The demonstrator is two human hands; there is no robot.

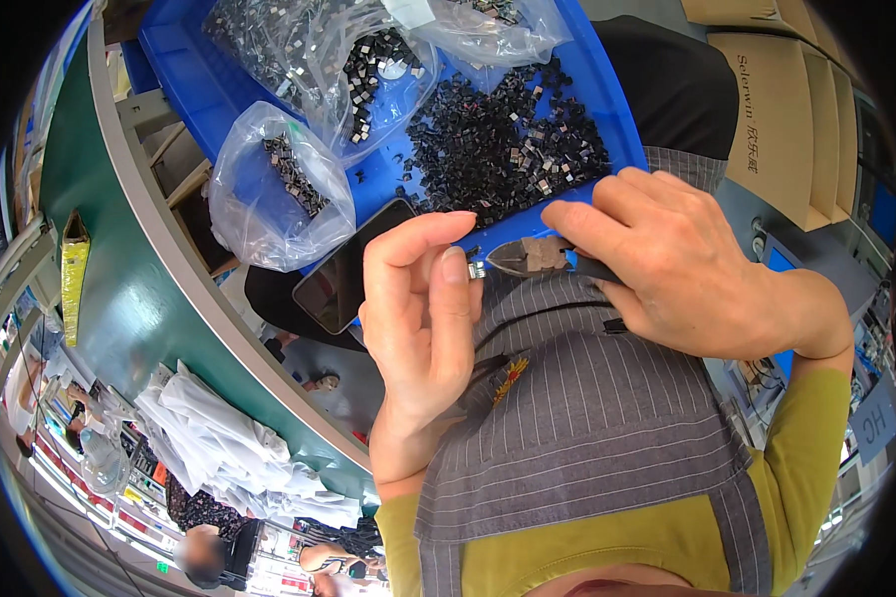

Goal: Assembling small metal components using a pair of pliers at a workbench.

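Observation:
My left hand (420,308) pinches a tiny silvery part (476,270) between thumb and forefinger, just above my grey striped apron (587,418). My right hand (682,264) grips small cutting pliers (533,256), whose jaws point left and touch the part. Both hands hover at the near edge of a blue tray (622,119) that holds a loose heap of small black parts (508,149).
Clear plastic bags of similar small parts (279,184) lie in and beside the tray. A dark phone (348,274) rests against the tray's near side. A green-edged bench (139,298), white cloths (229,438) and cardboard boxes (777,109) surround me.

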